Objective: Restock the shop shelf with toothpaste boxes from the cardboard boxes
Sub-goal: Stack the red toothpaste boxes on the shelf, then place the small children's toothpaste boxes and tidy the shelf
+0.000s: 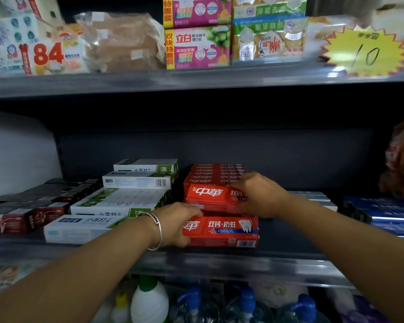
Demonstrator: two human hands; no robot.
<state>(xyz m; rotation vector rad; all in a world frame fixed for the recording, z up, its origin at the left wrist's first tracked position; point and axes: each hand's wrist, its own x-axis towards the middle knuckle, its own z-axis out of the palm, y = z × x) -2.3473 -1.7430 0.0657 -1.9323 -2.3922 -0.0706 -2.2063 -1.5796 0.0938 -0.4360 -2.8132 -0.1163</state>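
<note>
The front red toothpaste box is being gripped at its left end by the left hand, fingers curled round top & underside; a silver bangle is being worn on that wrist. The box is lying flat near the front edge of the middle shelf, long side facing out. Just behind it, a stack of red toothpaste boxes is being held by the right hand, fingers bent over the top & thumb against the front face of the nearest box, at the stack's right end. The stack is sitting approx. mid-shelf, w/ more red boxes lined up toward the back.

To the left, white-and-green toothpaste boxes are being kept in stepped rows, touching the red ones' left side; further left, dark red-and-black boxes. At right, blue boxes are being shown, partly blurred. On the upper shelf, soap packs & a yellow price tag marked 10 are being displayed. Below, a white bottle w/ green cap & blue-capped bottles are being stored.
</note>
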